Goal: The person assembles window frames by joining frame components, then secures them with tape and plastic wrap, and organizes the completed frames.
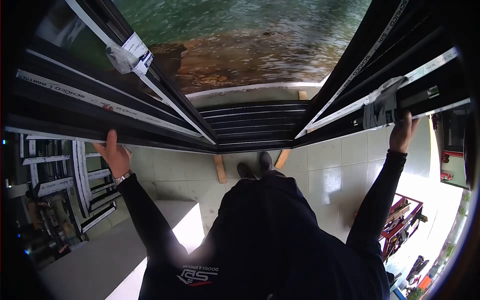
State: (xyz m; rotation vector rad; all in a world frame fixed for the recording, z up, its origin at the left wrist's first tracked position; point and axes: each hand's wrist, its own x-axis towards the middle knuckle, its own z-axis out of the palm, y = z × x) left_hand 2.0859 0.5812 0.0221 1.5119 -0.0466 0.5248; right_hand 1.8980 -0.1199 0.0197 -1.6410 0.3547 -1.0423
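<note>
A large black metal window frame (255, 122) stands in front of my body, its profiles covered with white lettered protective tape. My left hand (115, 155) is closed round the left side profile, thumb on the near face and one fingertip showing over the far edge. A watch is on that wrist. On the right, my right hand (403, 132) grips the other side profile by its near edge; part of its fingers is hidden behind it. Clear plastic wrap (122, 57) and a paper label (137, 50) cling to the left part. Grey wrapping (382, 107) surrounds a fitting near my right hand.
Wooden blocks (220, 169) lie on the tiled floor (325, 175) below the frame, beside my shoes (265, 160). More taped profiles (82, 175) are stacked at left, beyond a grey surface (120, 245). A red tool cart (400, 220) stands at right. A water-and-rock picture (270, 45) is ahead.
</note>
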